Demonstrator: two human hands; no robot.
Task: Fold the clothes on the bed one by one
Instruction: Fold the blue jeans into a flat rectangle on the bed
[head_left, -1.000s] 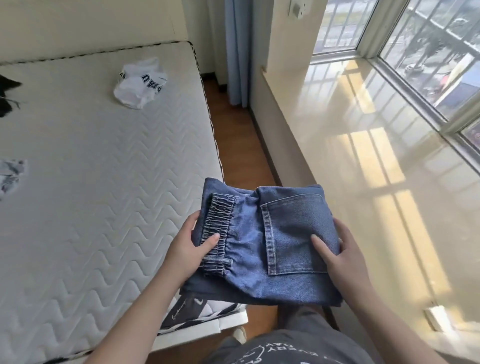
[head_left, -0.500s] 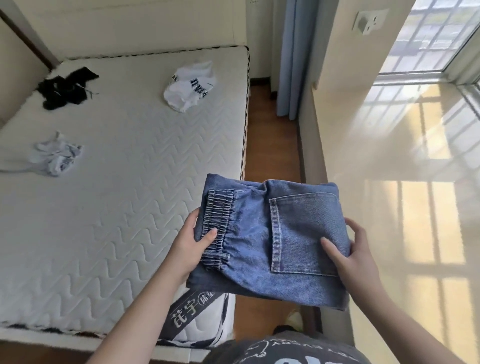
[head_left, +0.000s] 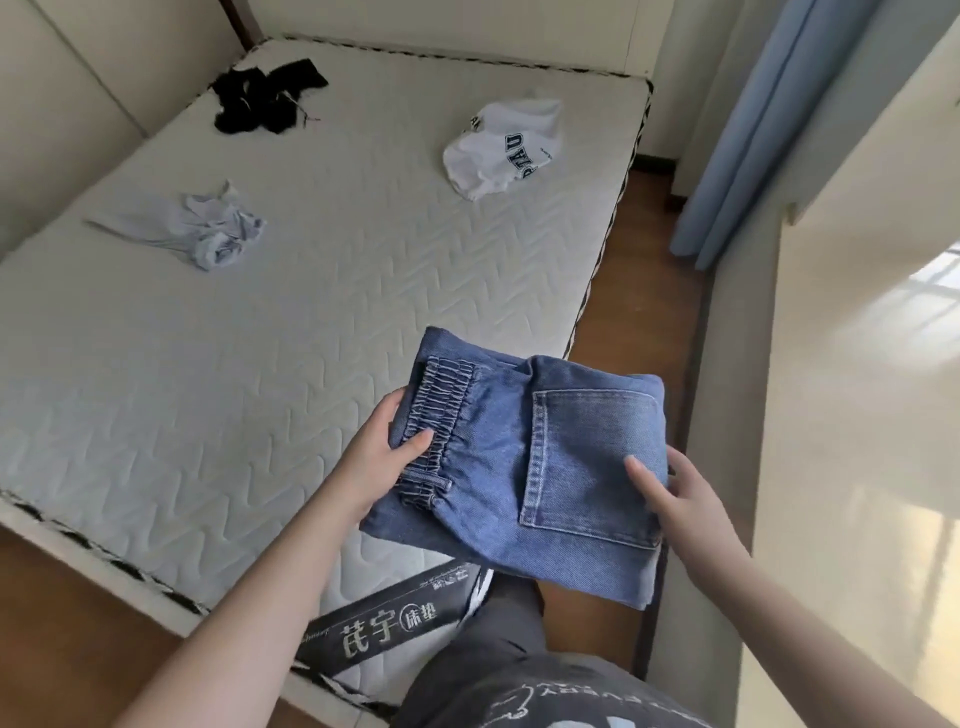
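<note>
Gripping folded jeans (head_left: 524, 462), fingers (head_left: 641, 475) mostly hidden underneath.

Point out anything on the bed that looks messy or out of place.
Three garments lie crumpled on the mattress: a black one far left, a pale blue one and a white lettered shirt. Nothing looks damaged.

folded jeans (head_left: 524, 467) carried back over mattress (head_left: 234, 389)

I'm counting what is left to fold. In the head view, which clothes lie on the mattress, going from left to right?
Pale blue crumpled garment → black garment → white shirt with dark lettering. The folded jeans are not lying there: the left hand and right hand hold them over the bed's near corner.
</note>
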